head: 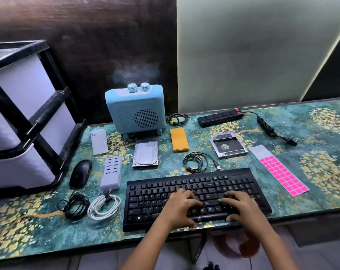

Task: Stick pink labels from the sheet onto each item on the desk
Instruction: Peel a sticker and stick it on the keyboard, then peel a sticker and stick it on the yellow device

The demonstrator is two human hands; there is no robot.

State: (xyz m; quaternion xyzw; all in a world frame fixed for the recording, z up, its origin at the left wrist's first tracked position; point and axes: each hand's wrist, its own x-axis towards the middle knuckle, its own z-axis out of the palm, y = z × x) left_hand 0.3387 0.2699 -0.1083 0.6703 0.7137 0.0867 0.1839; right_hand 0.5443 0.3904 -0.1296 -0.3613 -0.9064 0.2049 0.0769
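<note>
So, left hand (179, 206) and right hand (241, 207) rest loose on the keyboard (155, 191), holding nothing | pink label sheet (284, 172) lies just right, easy reach | nothing labelled yet, looks like

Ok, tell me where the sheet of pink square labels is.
Head view: the sheet of pink square labels lies on the right of the green patterned desk, just right of the black keyboard and nearer than the silver metal drive caddy.

Bare desk (321, 145) lies along the right edge and front-left corner; the drawer unit (22, 114) blocks the left edge, the heater (135, 110) the back.
</note>
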